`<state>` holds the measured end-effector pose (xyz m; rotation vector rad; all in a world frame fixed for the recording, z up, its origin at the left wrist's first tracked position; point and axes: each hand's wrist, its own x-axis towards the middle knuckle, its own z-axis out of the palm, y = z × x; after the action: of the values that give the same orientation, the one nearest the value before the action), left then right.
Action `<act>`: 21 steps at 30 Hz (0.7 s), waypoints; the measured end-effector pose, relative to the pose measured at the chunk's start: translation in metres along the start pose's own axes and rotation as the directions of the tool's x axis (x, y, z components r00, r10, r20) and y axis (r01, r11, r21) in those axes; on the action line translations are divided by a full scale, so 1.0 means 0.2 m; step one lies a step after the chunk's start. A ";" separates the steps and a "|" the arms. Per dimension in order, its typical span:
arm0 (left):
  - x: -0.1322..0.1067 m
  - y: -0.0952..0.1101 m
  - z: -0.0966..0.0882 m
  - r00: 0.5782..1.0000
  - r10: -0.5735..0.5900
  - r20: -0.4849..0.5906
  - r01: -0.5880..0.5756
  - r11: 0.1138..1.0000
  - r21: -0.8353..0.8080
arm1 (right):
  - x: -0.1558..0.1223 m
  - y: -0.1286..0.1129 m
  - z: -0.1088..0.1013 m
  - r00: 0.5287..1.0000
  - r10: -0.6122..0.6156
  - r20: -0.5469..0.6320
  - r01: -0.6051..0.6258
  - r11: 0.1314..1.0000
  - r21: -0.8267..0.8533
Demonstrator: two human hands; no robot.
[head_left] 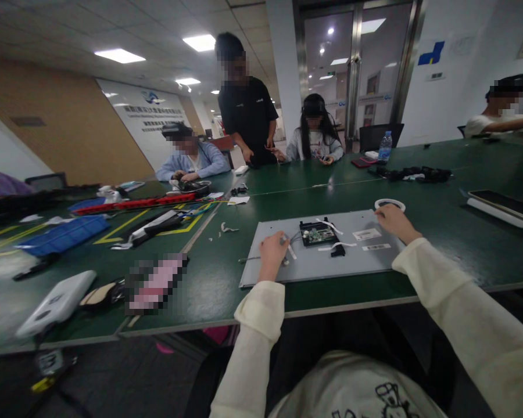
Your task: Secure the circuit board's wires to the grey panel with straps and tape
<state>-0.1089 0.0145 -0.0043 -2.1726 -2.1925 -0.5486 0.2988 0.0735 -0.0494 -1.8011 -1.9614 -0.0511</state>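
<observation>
Head view: grey panel (pixel 361 261) flat on green table (pixel 444 232), circuit board (pixel 317 235) in black frame upon it. Left hand (pixel 273 252) over panel's left part, just left of board — fingers curled, beside thin grey cable (pixel 295 237); cannot tell if grasping it. Right hand (pixel 396 223) at panel's far right corner — fingertips at rim of white tape roll (pixel 401 205); cannot tell whether pinched or loose. White strips (pixel 349 244) near board.

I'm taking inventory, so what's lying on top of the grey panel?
The grey panel bears a black-framed circuit board, thin wires, a small black part, white strips and white labels. The surface under the circuit board and left hand is covered, so unseen.
</observation>
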 end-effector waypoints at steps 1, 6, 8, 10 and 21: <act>0.00 0.00 0.00 1.000 0.001 -0.002 -0.001 1.000 0.002 | 0.04 0.06 0.00 0.998 0.048 0.037 -0.047 0.999 -0.016; -0.01 0.00 0.00 1.000 -0.004 0.004 0.004 1.000 -0.007 | 0.13 0.24 0.02 0.967 0.216 0.133 -0.216 0.976 -0.014; -0.01 0.00 0.00 1.000 -0.001 0.003 0.001 1.000 -0.018 | 0.14 0.25 0.05 0.963 0.247 0.106 -0.249 0.969 0.000; -0.01 0.00 0.00 1.000 0.000 0.003 0.000 1.000 -0.022 | 0.13 0.25 0.06 0.965 0.252 0.076 -0.254 0.967 0.014; 0.00 0.01 0.02 1.000 -0.010 -0.008 0.010 1.000 -0.013 | 0.01 -0.20 -0.03 0.982 -0.185 -0.046 0.190 0.961 0.200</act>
<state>-0.1063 0.0150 -0.0068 -2.1631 -2.2029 -0.5733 0.2623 0.0691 -0.0325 -1.4755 -2.0329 0.0619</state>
